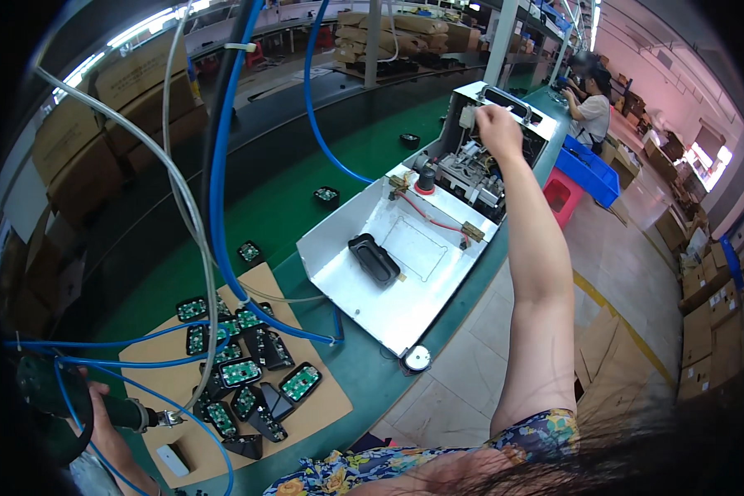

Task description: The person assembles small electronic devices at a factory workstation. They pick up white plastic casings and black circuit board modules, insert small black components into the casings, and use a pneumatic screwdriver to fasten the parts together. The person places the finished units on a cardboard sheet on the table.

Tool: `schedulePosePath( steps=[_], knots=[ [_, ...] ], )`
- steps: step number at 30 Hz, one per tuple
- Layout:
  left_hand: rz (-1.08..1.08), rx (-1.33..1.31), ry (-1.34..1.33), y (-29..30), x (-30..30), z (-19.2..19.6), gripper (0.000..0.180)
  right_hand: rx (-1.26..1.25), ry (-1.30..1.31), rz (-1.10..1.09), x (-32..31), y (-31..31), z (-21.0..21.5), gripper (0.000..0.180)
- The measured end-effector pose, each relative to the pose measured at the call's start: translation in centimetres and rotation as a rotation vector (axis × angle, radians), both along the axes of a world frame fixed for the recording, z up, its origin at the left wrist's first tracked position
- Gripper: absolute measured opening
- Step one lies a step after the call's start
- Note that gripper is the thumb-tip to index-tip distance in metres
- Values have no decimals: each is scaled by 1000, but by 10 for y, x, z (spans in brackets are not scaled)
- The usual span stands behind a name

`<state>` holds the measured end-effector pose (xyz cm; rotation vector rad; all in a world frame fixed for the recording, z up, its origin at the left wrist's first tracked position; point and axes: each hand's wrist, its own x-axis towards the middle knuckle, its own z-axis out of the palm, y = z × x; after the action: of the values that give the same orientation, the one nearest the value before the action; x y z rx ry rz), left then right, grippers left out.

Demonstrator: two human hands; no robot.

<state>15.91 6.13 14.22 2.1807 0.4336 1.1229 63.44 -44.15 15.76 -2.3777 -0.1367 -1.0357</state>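
White metal panels wall in the open machine (430,302) on the green desk (339,384), its far half packed with mechanical parts (471,169) and its near half a broad tray with a black shell (374,260) lying in it. The person's right hand (500,132) reaches over the far end, arm stretched long; those fingers are curled, and from where I stand I cannot tell whether they pinch anything.

Down at the near left, the left hand (103,426) has its fingers wrapped round a dark green tool (124,411), partly hidden behind it, the metal tip pointing right. Just beyond that tip, circuit boards in black housings (240,372) crowd together on a brown board (322,405), with a small white box (172,460) near its lower edge. Blue hoses (219,165) loop across this side. Three more housed boards (326,196) sit spaced along the green belt (264,207). Farther off, another person (593,107) works beyond a blue crate (587,171).
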Motion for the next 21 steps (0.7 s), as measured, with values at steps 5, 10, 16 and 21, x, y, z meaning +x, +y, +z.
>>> schedulePosePath(
  steps=[5,10,16,21],
  knots=[
    [-17,-1,-95,-15,4,5,28,230,-68,218,-23,-14,17,28],
    [5,-61,-146,-17,2,0,24,433,-98,449,-107,4,15,22],
    [163,-316,-221,-20,-18,14,36,650,-18,626,-207,39,-31,16],
    [-181,-43,-229,-26,-7,19,30,762,57,830,-283,56,-53,16]
  ],
)
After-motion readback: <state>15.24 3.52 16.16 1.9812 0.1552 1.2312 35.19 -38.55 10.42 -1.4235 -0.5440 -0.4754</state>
